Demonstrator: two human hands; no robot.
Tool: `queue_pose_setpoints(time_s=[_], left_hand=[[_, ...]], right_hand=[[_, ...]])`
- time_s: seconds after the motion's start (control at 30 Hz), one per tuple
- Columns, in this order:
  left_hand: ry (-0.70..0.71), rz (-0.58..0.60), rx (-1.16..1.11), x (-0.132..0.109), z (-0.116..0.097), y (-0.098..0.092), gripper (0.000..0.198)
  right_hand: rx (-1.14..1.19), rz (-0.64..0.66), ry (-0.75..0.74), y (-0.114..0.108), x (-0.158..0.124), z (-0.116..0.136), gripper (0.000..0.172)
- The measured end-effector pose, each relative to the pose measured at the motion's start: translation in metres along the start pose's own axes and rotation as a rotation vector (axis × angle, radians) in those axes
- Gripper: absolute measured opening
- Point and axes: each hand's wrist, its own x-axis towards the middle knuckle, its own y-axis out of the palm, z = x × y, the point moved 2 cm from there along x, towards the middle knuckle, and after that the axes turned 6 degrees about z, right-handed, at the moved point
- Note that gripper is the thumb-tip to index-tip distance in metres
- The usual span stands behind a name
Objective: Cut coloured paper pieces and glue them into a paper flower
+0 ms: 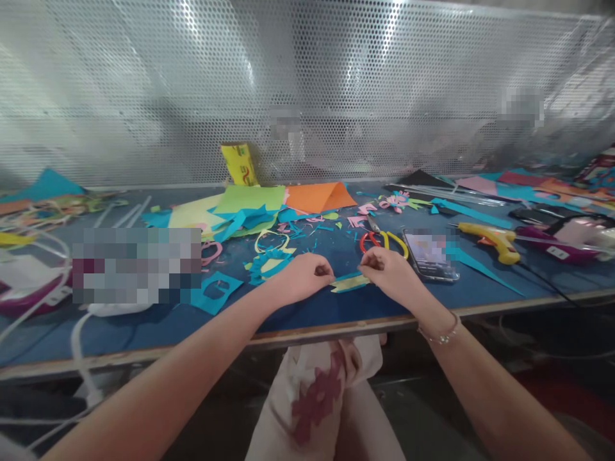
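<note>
A narrow blue-and-yellow paper strip [350, 283] stretches between my two hands, low over the front of the blue table. My left hand [305, 278] pinches at its left end with thumb and forefinger. At the right end my right hand [394, 276], with a bracelet on the wrist, closes its fingertips on the strip. Just behind my right hand lie scissors [394, 242] with red and yellow handles. A fringed blue-and-yellow paper piece [269, 264] is close to my left hand. Left of that is a blue paper square [216, 291] with a hole cut in it.
Green paper [250, 198], orange paper [317, 197] and many scraps lie toward the back. To the right are a phone [432, 256], a yellow glue gun [492, 240] with a cord, and a purple device [557, 246]. A perforated metal panel [307, 77] stands behind.
</note>
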Motion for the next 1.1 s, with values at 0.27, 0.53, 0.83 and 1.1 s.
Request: queue_pose_setpoints(time_s=[0.27,0.53,0.83,1.1], left_hand=[[-0.012,-0.017,0.003,-0.0004,0.0014,0.0031,0.019],[-0.031,-0.028,0.001,0.0002,0.0015,0.0041,0.018],[-0.042,-0.055,0.033,0.0020,0.0028,0.0053,0.017],[-0.054,-0.055,0.030,0.0030,0.0040,0.0059,0.017]], right_hand=[[-0.052,0.013,-0.020,0.0010,0.0006,-0.0005,0.003],[-0.092,-0.001,-0.041,0.0037,-0.0004,-0.0006,0.005],[-0.175,-0.045,-0.072,0.0056,-0.0028,0.0026,0.008],[-0.189,-0.052,-0.108,0.0066,-0.0026,-0.0001,0.008]])
